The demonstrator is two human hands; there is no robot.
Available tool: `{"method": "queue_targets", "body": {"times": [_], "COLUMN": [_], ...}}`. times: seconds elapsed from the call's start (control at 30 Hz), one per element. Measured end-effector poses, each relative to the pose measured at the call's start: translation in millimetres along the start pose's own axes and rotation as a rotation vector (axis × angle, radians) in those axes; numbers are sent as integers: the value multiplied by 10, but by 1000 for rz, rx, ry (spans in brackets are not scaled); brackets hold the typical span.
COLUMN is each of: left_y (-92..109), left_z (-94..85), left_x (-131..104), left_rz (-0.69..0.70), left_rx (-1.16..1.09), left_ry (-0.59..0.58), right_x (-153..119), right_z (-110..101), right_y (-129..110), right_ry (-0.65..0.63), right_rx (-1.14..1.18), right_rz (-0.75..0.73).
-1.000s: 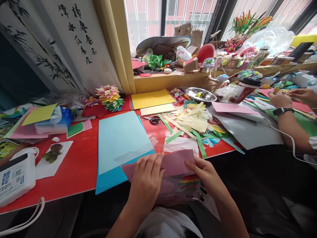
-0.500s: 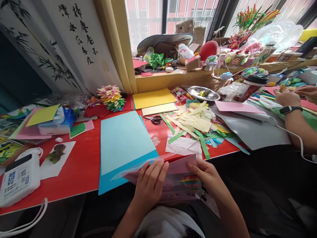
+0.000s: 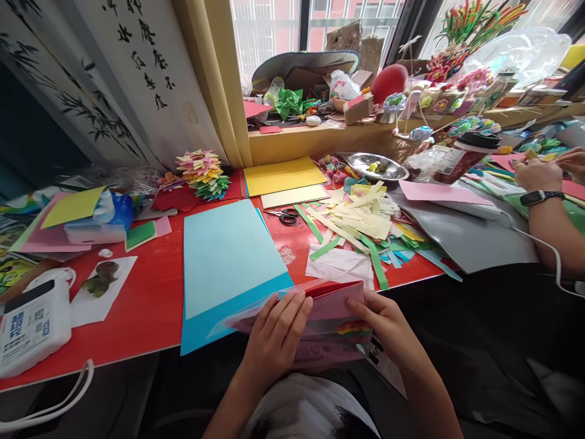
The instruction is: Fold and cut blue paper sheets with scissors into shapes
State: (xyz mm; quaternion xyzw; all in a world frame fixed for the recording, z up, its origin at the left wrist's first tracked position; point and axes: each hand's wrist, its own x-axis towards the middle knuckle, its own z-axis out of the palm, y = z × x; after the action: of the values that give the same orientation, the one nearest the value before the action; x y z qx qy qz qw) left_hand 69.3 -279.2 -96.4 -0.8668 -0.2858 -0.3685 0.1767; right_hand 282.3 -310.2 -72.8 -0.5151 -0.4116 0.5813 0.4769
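Observation:
A clear plastic packet of pink and red paper is held over my lap at the table's front edge. My left hand grips its upper left part, fingers bent over the top edge. At the packet's right end, my right hand pinches the pink paper, thumb in front. Light blue sheets lie on darker blue paper just beyond my left hand. A white tissue rests on the table past the packet, beside a heap of cut paper strips.
Scissors lie near yellow paper. A metal bowl and a lidded cup stand at the back. At the right, another person's hand is over the table. A white device sits at the left.
The view has shifted slightly. Both my hands keep hold of the packet, which has tilted a little, and more red paper shows at its top edge.

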Motion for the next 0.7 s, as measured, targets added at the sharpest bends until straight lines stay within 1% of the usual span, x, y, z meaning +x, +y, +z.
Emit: {"method": "queue_targets", "body": {"times": [0.33,0.7], "left_y": [-10,-15], "left_z": [-19,-12], "left_x": [10,-3], "left_rz": [-7,7], "left_rx": [-52,-91], "left_ry": [-2,19], "right_x": [-2,8], "right_z": [4,-4], "right_y": [-7,17], "right_ry": [-16,-28], "right_rx": [52,46], "right_rz": [21,-9]}}
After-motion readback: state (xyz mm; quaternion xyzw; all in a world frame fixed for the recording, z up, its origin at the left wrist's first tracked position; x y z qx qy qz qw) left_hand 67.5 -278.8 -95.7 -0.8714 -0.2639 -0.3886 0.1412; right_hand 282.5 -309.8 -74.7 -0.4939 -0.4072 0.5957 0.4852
